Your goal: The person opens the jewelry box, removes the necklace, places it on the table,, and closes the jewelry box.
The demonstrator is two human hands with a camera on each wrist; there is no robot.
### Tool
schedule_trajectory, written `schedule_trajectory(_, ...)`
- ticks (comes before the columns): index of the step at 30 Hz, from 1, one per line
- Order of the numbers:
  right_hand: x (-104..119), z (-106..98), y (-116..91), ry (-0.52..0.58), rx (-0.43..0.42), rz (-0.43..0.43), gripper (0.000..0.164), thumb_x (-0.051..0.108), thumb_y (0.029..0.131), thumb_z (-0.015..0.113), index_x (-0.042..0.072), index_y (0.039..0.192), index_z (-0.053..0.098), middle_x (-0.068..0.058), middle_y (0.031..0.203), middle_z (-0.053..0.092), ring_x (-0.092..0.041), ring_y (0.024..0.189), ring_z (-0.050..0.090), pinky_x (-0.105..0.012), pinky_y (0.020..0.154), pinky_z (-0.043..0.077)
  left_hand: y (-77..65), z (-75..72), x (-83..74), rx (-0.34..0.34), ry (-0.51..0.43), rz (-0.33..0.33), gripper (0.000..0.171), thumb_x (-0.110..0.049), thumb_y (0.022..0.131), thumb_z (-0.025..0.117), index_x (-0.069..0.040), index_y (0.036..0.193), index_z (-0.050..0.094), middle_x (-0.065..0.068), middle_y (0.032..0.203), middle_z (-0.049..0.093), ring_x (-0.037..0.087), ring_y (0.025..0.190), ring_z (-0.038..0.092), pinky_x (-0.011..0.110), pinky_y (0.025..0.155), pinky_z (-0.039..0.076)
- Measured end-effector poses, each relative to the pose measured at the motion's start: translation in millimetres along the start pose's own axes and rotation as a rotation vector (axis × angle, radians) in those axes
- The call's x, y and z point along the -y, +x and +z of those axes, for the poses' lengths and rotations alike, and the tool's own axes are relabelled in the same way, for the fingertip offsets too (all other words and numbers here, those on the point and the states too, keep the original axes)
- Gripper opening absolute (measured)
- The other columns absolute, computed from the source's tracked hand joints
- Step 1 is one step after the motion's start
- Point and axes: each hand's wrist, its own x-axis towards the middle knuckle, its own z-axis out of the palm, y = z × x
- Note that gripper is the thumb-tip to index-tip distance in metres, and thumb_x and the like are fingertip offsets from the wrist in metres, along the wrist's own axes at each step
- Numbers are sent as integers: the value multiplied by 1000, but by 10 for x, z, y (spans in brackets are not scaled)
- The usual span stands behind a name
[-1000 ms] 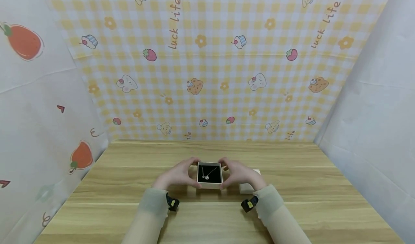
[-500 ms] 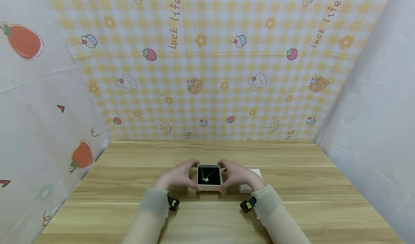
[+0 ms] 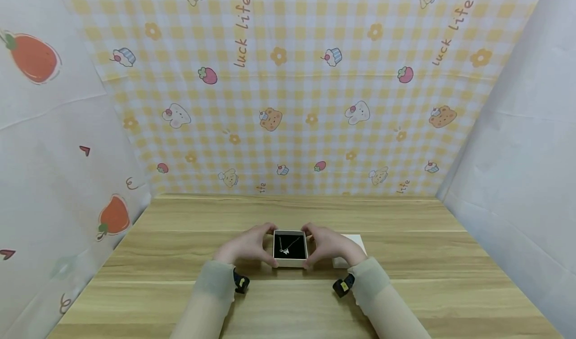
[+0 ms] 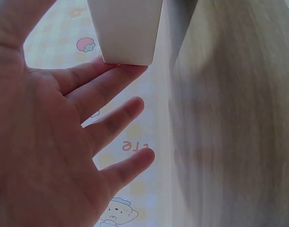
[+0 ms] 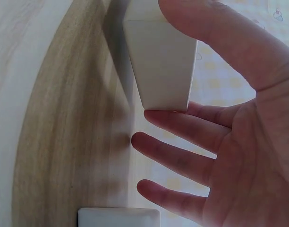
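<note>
The white box (image 3: 290,263) has been brought slightly further from the counter's (image 3: 288,304) far edge over the last second, as seen in the head view, and kept about midway between the left and right edges; its necklace (image 3: 284,251) has stayed on the black padding (image 3: 298,252), so the contents seem undisturbed by the move. The box is clamped between both hands; its left side is pinched by the left hand (image 3: 246,245) and its right side by the right hand (image 3: 332,244), with thumbs at the near corners and fingertips at the far ones; the ring and little fingers of each are spread clear of it in the wrist views. Whether the counter is touched by the box cannot be told; its upright hold suggests a careful lowering or drawing-in. A white piece (image 5: 119,218), probably the lid, is set toward the right edge, partly hidden by the right hand.
</note>
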Motion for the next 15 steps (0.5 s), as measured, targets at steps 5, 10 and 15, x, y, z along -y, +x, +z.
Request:
schedule_trajectory(5,5,7,4,-16,-3,4,89,35,64,90,4,134,44,-10,124,58,-30,116,54,-46,97,41,5,6,4,5,3,-5,88,-29,61,92,-5,133,47,8,131,55,31,124,46,54,105,32)
schedule_trajectory(10,20,12,-2,-25,-2,23,90,36,63,89,7,135,44,-8,124,58,-27,116,54,-45,98,41,7,7,-2,8,9,-14,89,-28,61,92,-4,134,47,11,132,54,33,125,45,56,105,30)
schedule_trajectory(15,17,29,0,-29,-5,30,92,36,61,90,6,135,45,-7,123,58,-24,113,54,-44,98,40,1,4,-12,16,21,-26,90,-27,61,91,-3,134,46,13,132,53,34,124,45,57,104,31)
